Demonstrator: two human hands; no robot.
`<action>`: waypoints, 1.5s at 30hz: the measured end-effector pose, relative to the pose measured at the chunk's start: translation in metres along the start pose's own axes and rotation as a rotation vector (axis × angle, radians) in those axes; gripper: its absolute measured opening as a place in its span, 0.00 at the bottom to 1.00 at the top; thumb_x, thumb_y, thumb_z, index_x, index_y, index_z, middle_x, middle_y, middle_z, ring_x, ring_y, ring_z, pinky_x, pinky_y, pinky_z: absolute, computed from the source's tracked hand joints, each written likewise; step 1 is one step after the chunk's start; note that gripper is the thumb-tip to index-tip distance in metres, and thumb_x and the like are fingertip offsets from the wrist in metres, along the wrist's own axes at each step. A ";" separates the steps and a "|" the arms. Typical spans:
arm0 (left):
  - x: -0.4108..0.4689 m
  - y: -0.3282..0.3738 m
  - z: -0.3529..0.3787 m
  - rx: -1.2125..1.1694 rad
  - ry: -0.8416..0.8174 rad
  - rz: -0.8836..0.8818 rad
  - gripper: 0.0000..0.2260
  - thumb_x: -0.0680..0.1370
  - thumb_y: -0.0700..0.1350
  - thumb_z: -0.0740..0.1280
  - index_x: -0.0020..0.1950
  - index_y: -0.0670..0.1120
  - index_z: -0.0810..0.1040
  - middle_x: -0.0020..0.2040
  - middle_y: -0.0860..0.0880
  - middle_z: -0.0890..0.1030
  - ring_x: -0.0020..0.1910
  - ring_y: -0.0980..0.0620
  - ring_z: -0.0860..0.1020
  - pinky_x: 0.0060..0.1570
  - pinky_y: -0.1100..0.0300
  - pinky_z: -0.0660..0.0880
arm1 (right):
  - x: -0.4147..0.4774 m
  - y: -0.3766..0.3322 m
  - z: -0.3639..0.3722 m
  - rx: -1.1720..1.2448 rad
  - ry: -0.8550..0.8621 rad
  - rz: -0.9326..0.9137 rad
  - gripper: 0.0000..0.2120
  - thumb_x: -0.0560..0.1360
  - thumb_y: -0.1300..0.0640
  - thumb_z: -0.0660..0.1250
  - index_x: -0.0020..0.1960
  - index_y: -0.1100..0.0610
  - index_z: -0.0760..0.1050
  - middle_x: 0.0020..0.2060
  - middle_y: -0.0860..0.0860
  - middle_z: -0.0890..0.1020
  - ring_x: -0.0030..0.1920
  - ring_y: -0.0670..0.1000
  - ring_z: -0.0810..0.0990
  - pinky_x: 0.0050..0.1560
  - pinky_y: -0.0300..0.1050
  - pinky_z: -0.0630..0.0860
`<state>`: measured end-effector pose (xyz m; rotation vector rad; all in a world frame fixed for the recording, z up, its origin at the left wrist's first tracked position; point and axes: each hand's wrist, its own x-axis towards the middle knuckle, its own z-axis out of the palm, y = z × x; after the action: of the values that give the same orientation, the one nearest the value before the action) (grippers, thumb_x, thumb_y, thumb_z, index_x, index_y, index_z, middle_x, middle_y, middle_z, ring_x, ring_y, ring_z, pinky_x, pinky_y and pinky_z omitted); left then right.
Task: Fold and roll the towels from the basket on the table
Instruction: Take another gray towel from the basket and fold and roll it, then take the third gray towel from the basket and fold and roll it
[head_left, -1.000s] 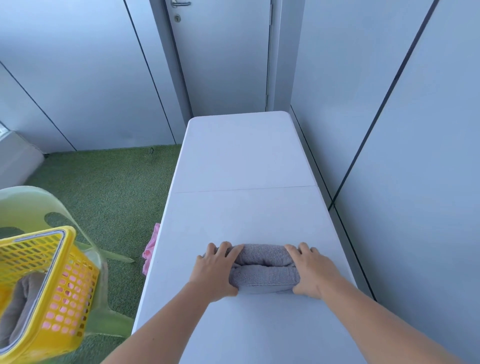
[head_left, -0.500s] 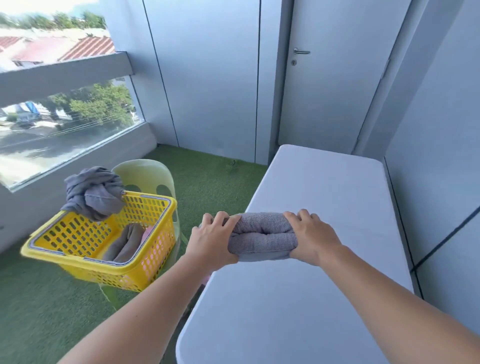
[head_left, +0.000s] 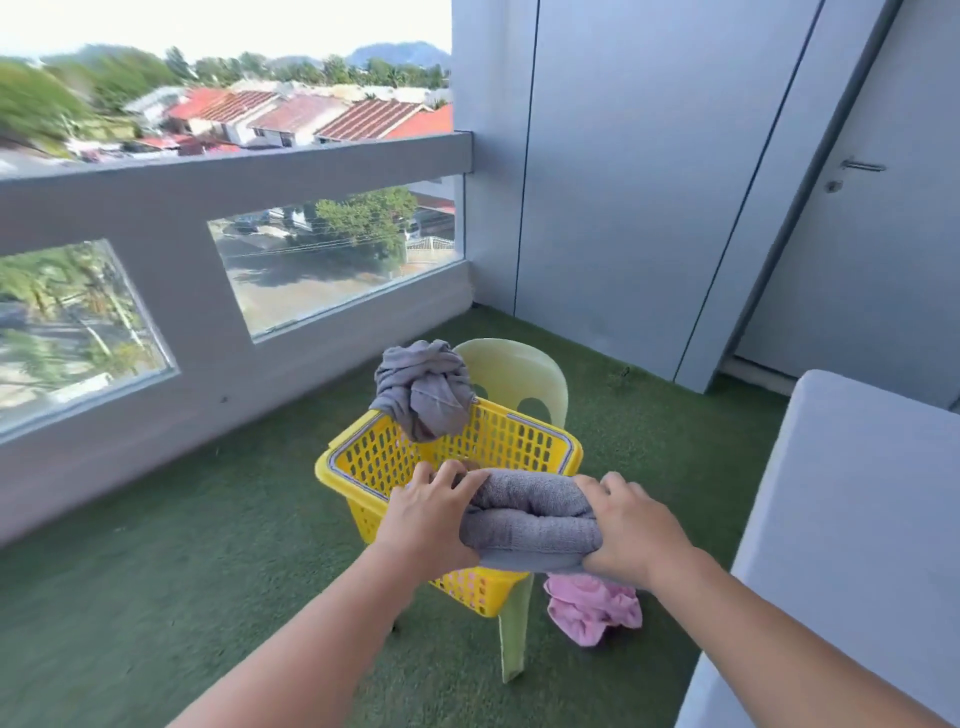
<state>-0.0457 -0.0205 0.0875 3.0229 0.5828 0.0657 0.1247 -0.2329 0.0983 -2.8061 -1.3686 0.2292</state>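
A crumpled grey towel (head_left: 423, 389) hangs over the far rim of a yellow perforated plastic basket (head_left: 366, 514), which sits on a pale green plastic chair (head_left: 519, 369) standing on the green turf floor. Just in front of the basket, the left hand (head_left: 431, 519) grips the left end of a rolled grey terry towel (head_left: 530, 519); its fingers (head_left: 447, 475) curl over the top of the roll and are slightly spread. The roll is held in the air above the basket's near rim, clear of the worktop. The right hand (head_left: 631, 530) clasps the other end, its fingers (head_left: 613, 486) bent over the top and the loose bottom layer pinched beneath them.

The roll looks soft, light and thick, so it should squash easily and come undone if either end is let go. Holding both ends with steady inward pressure, and keeping the free flap trapped underneath, seems the safest hold.

A crumpled pink cloth (head_left: 592, 608) lies on the turf by the chair leg, below the right hand. The white rectangular worktop (head_left: 857, 493) stands further right, well apart from the roll.
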 end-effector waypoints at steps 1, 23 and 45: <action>0.002 -0.019 0.001 -0.002 -0.010 -0.017 0.46 0.60 0.66 0.69 0.76 0.63 0.56 0.68 0.55 0.66 0.62 0.45 0.66 0.48 0.48 0.76 | 0.014 -0.015 0.001 0.000 -0.009 -0.010 0.48 0.62 0.35 0.67 0.76 0.46 0.52 0.59 0.49 0.66 0.58 0.53 0.70 0.50 0.49 0.74; 0.213 -0.207 0.094 0.017 -0.382 0.070 0.47 0.65 0.64 0.72 0.78 0.62 0.51 0.71 0.54 0.62 0.67 0.44 0.63 0.56 0.43 0.73 | 0.285 -0.063 0.068 0.127 -0.401 0.008 0.53 0.60 0.40 0.70 0.78 0.44 0.48 0.72 0.46 0.62 0.71 0.55 0.64 0.65 0.51 0.71; 0.362 -0.278 0.235 -0.134 -0.626 0.231 0.33 0.80 0.37 0.61 0.82 0.49 0.49 0.79 0.43 0.54 0.74 0.44 0.65 0.63 0.56 0.70 | 0.389 -0.196 0.192 0.772 -0.425 0.870 0.35 0.59 0.37 0.68 0.58 0.55 0.64 0.54 0.55 0.76 0.53 0.58 0.79 0.36 0.49 0.66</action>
<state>0.1996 0.3596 -0.1552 2.7329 0.1622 -0.7614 0.1808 0.1832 -0.1268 -2.4763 0.0975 1.1077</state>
